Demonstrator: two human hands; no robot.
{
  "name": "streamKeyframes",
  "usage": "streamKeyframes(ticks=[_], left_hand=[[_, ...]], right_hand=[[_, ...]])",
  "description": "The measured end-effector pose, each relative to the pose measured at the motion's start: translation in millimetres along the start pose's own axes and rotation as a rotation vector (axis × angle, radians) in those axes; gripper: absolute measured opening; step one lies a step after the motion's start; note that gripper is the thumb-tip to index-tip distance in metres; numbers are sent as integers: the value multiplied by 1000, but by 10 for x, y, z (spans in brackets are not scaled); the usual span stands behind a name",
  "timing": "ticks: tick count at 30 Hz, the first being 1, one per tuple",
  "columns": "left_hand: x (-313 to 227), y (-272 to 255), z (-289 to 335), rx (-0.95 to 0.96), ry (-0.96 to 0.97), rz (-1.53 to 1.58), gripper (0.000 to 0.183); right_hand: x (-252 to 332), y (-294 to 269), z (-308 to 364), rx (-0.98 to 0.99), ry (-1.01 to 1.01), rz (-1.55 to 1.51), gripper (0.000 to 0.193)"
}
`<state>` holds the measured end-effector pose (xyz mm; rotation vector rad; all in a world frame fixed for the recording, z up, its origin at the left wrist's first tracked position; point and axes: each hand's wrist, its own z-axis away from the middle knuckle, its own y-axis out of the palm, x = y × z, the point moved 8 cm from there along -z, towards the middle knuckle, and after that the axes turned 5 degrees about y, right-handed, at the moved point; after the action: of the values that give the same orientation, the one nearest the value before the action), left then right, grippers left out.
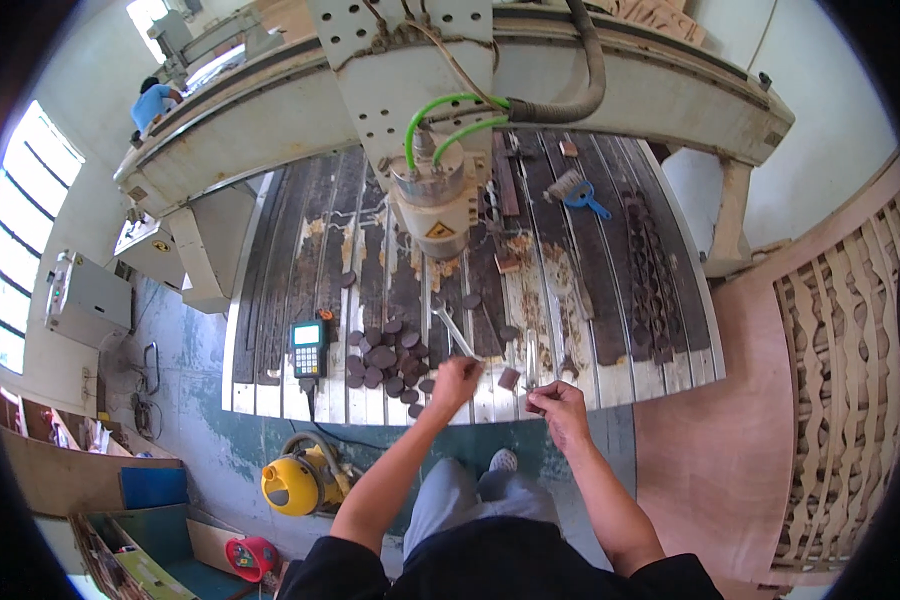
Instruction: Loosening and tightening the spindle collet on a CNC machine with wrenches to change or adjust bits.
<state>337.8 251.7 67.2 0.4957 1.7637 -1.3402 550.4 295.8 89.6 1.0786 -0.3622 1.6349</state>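
At far left, an open-topped wooden bin (92, 555) stands on the floor, holding flat pieces, one of them green. Next to it, a red bucket (267, 553) contains small mixed items too blurred to name. A yellow vacuum cleaner (295, 485) follows, below a slatted machine table (250, 395).

On the table's left side lies a black handheld control pendant (308, 349) with a lit screen. Right of it is a loose pile of dark round discs (381, 356), probably light and stiff.

The person's left hand (457, 383) is at the near edge with fingers curled, beside the lower end of a silver wrench (457, 330). Whether it grips the wrench cannot be told. The wrench looks rigid, smooth and fairly heavy; its narrow shaft seems the natural hold.

Between the hands lies a small brown block (509, 378), likely light and hard, best pinched by opposite sides. Just right stands or lies a slim silver bar (532, 352).

The right hand (560, 405) is near the bar's lower end, thumb and fingers drawn close together; anything between them is unclear. Farther right, a blue-handled brush (585, 198) rests on the table.
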Motion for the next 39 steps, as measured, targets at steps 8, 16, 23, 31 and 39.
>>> streamKeyframes(ticks=[8, 16, 23, 31, 39], left_hand=[[-296, -262, -367, -127, 24, 320, 18], [547, -491, -1140, -492, 178, 127, 22], [593, -622, -1702, -548, 363, 67, 34], [783, -712, -2069, -494, 365, 322, 29], [659, -738, -2071, -616, 384, 167, 28]], right_hand=[[98, 710, -1090, 98, -273, 160, 9], [116, 1058, -2292, 34, -746, 748, 10], [551, 1329, -2759, -89, -970, 783, 12], [612, 1688, -2918, 138, -979, 610, 9], [709, 1520, -3000, 59, -1069, 471, 13]])
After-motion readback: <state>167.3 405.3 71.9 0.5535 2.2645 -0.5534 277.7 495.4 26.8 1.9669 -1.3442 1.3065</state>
